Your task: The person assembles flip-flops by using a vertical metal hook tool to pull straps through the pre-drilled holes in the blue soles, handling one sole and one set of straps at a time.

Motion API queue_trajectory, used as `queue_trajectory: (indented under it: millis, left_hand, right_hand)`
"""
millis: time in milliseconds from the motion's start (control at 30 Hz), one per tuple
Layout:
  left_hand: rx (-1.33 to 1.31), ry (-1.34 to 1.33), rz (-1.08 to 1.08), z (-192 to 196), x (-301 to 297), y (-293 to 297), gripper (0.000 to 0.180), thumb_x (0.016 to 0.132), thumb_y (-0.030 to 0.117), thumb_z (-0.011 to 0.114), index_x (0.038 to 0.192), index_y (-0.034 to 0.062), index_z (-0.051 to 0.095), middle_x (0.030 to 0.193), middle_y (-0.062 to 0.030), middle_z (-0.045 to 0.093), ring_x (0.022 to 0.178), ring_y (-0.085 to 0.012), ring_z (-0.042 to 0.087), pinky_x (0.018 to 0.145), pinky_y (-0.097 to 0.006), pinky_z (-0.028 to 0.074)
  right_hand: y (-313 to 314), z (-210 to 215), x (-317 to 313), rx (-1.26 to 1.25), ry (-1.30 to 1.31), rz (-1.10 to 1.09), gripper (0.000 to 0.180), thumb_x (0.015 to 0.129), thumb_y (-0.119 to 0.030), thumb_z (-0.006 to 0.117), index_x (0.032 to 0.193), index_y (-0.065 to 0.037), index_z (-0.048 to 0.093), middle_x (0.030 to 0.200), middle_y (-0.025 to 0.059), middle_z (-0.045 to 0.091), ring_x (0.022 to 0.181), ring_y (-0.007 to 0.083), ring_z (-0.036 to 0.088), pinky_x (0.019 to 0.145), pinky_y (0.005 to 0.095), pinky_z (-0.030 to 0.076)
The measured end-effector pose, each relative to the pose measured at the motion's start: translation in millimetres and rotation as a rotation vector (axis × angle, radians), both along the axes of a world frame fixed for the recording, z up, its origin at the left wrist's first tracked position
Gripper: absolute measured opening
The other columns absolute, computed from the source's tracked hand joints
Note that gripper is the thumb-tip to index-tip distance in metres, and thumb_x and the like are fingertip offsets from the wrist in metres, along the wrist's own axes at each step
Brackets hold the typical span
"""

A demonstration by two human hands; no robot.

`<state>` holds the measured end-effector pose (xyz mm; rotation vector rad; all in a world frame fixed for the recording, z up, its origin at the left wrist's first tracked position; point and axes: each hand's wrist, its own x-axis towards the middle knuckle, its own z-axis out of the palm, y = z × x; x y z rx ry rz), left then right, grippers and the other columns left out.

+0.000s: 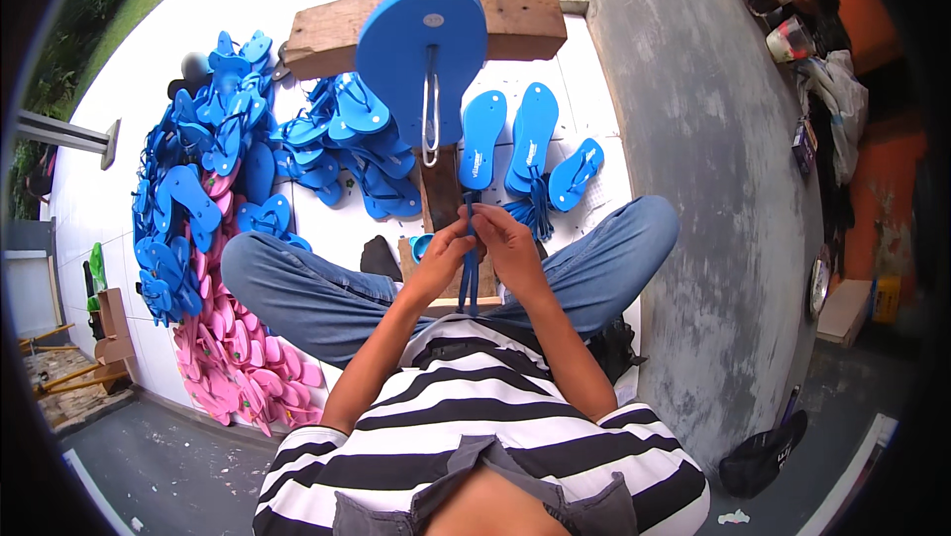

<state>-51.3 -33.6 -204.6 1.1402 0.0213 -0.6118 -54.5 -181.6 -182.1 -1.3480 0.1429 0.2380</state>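
While the hands meet above the lap, the left grip [446,257] and right grip [507,241] are closed by their fingertips on a blue strap [474,278]. The strap stands between the two grips: its upper end shows just above the fingertips, and two narrow tails hang below them; where the tails join is hidden by the fingers. Judging by its look, it is light, soft and probably rubbery, bending readily and unlikely to break, though a thin tail could twist or roll in a pinch. The surest hold is presumably near the upper end, where it should flex least; taken by the tails, that end would flop. How firmly the fingers press cannot be told. Directly beyond the grips, a sole [396,46] bearing a pale wire loop [432,125] lies across a wooden block [530,21]. Beyond the right grip are more soles [480,145] and a strap bundle [535,211]; well to the left of the left grip, blue sandals [188,194] and pink sandals [223,377] are heaped.
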Motion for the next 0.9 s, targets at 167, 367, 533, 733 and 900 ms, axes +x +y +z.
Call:
queue_trajectory:
  millis: [167, 367, 533, 733, 900]
  left_hand:
    - [-0.060, -0.209, 0.027, 37, 6, 7, 0.036, 0.097, 0.020, 0.052, 0.125, -0.0025, 0.052, 0.108, -0.0068, 0.059, 0.104, -0.0154, 0.055, 0.093, -0.030, 0.042]
    - [0.197, -0.700, 0.345, 87, 33, 22, 0.030, 0.097, 0.018, 0.057, 0.118, -0.0025, 0.056, 0.109, -0.0097, 0.062, 0.107, -0.0185, 0.058, 0.095, -0.033, 0.043]
    - [0.424, -1.137, 0.603, 152, 74, 44, 0.022, 0.092, 0.006, 0.057, 0.113, 0.0005, 0.059, 0.102, -0.0099, 0.065, 0.088, -0.0163, 0.060, 0.080, -0.030, 0.048]
    - [0.783, -1.411, 0.699, 219, 107, 46, 0.029, 0.091, 0.013, 0.062, 0.119, 0.0043, 0.061, 0.108, -0.0120, 0.066, 0.099, -0.0266, 0.062, 0.084, -0.038, 0.048]
    - [0.881, -1.369, 0.413, 240, 128, 42, 0.031, 0.094, 0.023, 0.062, 0.114, -0.0004, 0.065, 0.107, -0.0185, 0.068, 0.102, -0.0282, 0.064, 0.088, -0.039, 0.048]
  right_hand:
    - [17, 66, 20, 0.180, -0.124, -0.059, 0.029, 0.098, -0.014, 0.061, 0.122, 0.002, 0.061, 0.093, 0.0033, 0.064, 0.074, 0.0068, 0.056, 0.066, 0.0225, 0.047]
    - [15, 137, 39, 0.036, -0.439, -0.090, 0.030, 0.098, -0.019, 0.063, 0.120, -0.001, 0.061, 0.087, 0.0027, 0.065, 0.080, 0.0066, 0.058, 0.071, 0.0215, 0.046]
    - [12, 156, 40, -0.201, -0.587, -0.109, 0.018, 0.096, -0.018, 0.065, 0.107, -0.004, 0.067, 0.084, 0.0039, 0.069, 0.072, 0.0077, 0.061, 0.065, 0.0226, 0.047]
    - [16, 174, 36, -0.387, -0.682, -0.110, 0.014, 0.093, -0.012, 0.067, 0.102, -0.002, 0.069, 0.085, 0.0065, 0.069, 0.071, 0.0091, 0.062, 0.063, 0.0235, 0.048]
    - [14, 172, 35, -0.427, -0.643, -0.093, 0.013, 0.091, -0.010, 0.067, 0.101, -0.002, 0.069, 0.082, 0.0076, 0.068, 0.068, 0.0096, 0.061, 0.060, 0.0246, 0.046]
